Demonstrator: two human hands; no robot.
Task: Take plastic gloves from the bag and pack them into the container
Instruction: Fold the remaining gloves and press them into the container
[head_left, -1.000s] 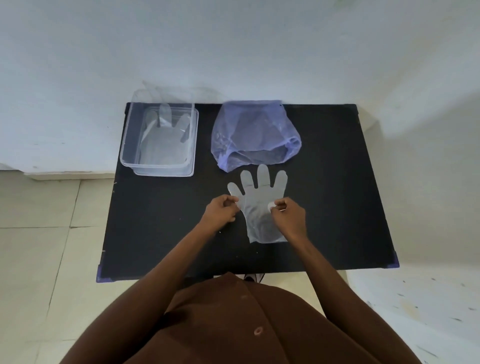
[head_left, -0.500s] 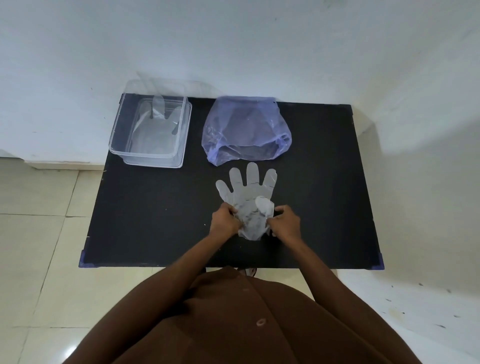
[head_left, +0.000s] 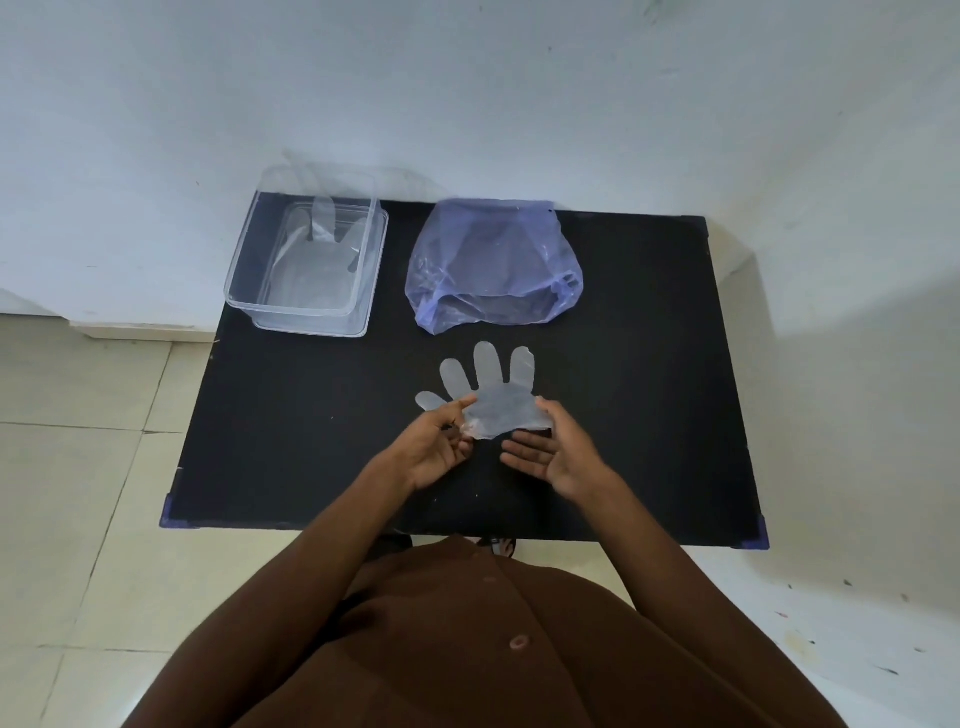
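Note:
A clear plastic glove (head_left: 491, 395) lies on the black table (head_left: 311, 426), fingers pointing away from me, its cuff end folded up over the palm. My left hand (head_left: 434, 452) touches the folded edge on the left, thumb on the plastic, fingers spread. My right hand (head_left: 553, 452) is palm up, its thumb against the glove's right edge. The blue plastic bag (head_left: 491, 270) lies behind the glove, mouth toward me. The clear container (head_left: 306, 306) stands at the back left with a glove (head_left: 317, 254) inside.
A white wall runs right behind the table. Tiled floor lies to the left and a pale floor to the right. My brown garment fills the bottom of the view.
The glove's cuff end has been folded up over its palm. Both hands have turned from pinching its sides to lying open at the fold.

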